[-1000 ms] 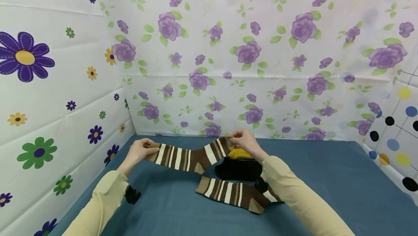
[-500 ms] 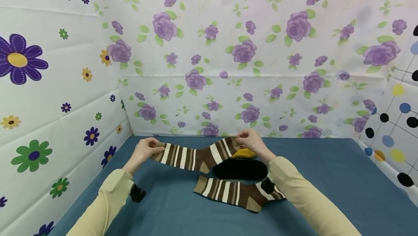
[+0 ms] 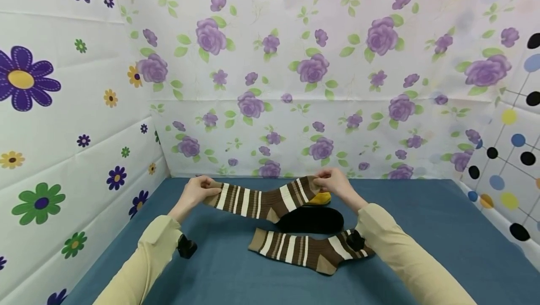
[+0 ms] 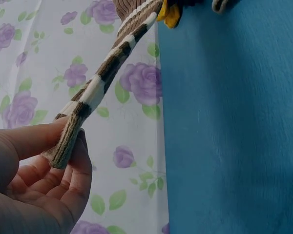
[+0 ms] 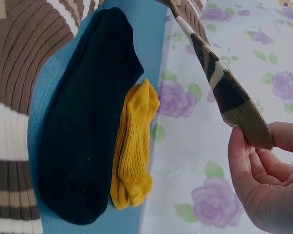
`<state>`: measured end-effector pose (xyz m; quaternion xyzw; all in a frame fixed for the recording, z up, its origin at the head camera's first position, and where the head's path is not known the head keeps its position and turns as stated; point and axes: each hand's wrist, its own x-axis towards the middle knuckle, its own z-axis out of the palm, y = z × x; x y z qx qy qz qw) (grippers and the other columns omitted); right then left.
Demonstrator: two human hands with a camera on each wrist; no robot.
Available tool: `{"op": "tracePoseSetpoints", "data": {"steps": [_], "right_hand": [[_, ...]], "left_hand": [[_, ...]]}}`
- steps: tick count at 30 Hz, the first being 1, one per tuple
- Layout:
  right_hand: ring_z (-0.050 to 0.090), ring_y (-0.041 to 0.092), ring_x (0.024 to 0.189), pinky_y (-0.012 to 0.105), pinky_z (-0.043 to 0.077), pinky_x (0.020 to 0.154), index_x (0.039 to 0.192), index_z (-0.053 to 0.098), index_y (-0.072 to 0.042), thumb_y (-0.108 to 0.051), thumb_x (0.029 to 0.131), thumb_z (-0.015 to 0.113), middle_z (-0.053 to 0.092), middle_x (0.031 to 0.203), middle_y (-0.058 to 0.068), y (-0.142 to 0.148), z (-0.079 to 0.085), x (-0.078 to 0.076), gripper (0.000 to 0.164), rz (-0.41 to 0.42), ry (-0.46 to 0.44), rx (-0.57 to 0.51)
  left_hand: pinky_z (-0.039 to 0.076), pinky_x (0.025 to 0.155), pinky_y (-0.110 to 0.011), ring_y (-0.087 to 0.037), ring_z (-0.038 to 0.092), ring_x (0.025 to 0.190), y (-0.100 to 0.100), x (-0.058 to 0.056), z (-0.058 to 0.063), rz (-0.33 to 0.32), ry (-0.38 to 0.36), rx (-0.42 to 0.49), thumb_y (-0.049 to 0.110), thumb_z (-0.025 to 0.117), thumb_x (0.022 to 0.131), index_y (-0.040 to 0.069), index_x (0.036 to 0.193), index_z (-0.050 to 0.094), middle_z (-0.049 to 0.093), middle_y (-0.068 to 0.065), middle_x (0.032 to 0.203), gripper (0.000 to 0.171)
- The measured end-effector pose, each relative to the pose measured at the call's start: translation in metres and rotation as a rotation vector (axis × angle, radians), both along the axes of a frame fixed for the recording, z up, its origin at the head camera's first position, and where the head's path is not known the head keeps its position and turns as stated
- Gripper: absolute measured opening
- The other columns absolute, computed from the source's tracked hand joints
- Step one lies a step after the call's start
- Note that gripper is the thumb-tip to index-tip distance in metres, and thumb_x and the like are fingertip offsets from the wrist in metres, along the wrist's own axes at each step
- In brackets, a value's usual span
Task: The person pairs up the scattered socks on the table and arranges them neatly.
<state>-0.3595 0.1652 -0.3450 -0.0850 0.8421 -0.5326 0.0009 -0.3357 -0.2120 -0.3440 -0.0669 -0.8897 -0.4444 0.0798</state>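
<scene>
A brown, white and tan striped sock is stretched between both hands above the table. My left hand pinches its tan cuff between thumb and fingers, and the left wrist view shows that ribbed cuff edge-on. At the other end my right hand pinches the tan toe. Below lies a second sock with the same stripes, flat on the table, its toe end partly behind the right wrist camera. A black sock and a yellow sock lie side by side behind it.
Blue cloth covers the table. A white curtain with purple roses hangs along its back edge. Flower-patterned sheeting stands on the left and dotted sheeting on the right.
Both hands and the held sock have shifted slightly right in the head view, while the background has slid slightly left. The grip on the sock stays the same.
</scene>
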Motion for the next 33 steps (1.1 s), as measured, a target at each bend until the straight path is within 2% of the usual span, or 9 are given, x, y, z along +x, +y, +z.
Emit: {"op": "tracePoseSetpoints", "data": {"steps": [6,10,14,23,29,33], "right_hand": [[0.059,0.026,0.082,0.035,0.05,0.068,0.103,0.06,0.007,-0.008,0.087,0.06,0.059,0.093,0.015,0.011,-0.001,0.001,0.021,-0.017,0.008,0.01],[0.058,0.026,0.085,0.035,0.05,0.069,0.104,0.061,0.006,-0.009,0.087,0.06,0.059,0.095,0.014,0.018,-0.002,0.003,0.022,-0.014,0.015,0.008],[0.059,0.025,0.081,0.033,0.05,0.066,0.102,0.06,0.007,-0.007,0.087,0.06,0.06,0.092,0.014,0.024,-0.003,0.005,0.021,0.001,0.023,-0.009],[0.059,0.025,0.079,0.033,0.05,0.065,0.105,0.058,0.009,-0.007,0.088,0.059,0.059,0.094,0.016,0.034,-0.003,0.008,0.023,-0.002,0.018,0.001],[0.059,0.026,0.078,0.033,0.051,0.064,0.104,0.058,0.011,-0.005,0.088,0.059,0.059,0.093,0.017,0.042,-0.003,0.011,0.023,0.013,0.032,0.004],[0.059,0.025,0.078,0.033,0.05,0.065,0.106,0.057,0.011,-0.006,0.087,0.059,0.058,0.095,0.018,0.046,-0.003,0.013,0.025,0.015,0.028,0.016]], "left_hand": [[0.032,0.055,-0.031,-0.018,0.039,0.062,0.007,-0.002,0.001,-0.007,-0.005,-0.02,0.011,0.067,0.083,0.001,0.083,0.054,0.047,-0.005,0.069,0.016],[0.034,0.055,-0.031,-0.018,0.04,0.061,0.012,-0.003,0.0,-0.019,-0.012,-0.007,0.01,0.067,0.082,0.001,0.084,0.056,0.049,-0.005,0.071,0.015],[0.036,0.054,-0.031,-0.018,0.042,0.061,0.016,-0.003,-0.001,-0.031,-0.014,0.0,0.01,0.067,0.082,0.0,0.086,0.058,0.052,-0.006,0.072,0.014],[0.034,0.055,-0.032,-0.019,0.041,0.061,0.027,-0.002,-0.002,-0.048,-0.032,0.022,0.009,0.067,0.082,0.0,0.089,0.058,0.05,-0.007,0.072,0.014],[0.04,0.06,-0.038,-0.02,0.046,0.068,0.033,-0.004,-0.005,-0.06,-0.036,0.016,0.01,0.068,0.082,-0.002,0.094,0.059,0.054,-0.008,0.082,0.019],[0.039,0.058,-0.034,-0.02,0.045,0.069,0.036,-0.005,-0.007,-0.069,-0.045,0.023,0.01,0.068,0.082,-0.002,0.094,0.059,0.053,-0.008,0.082,0.019]]}}
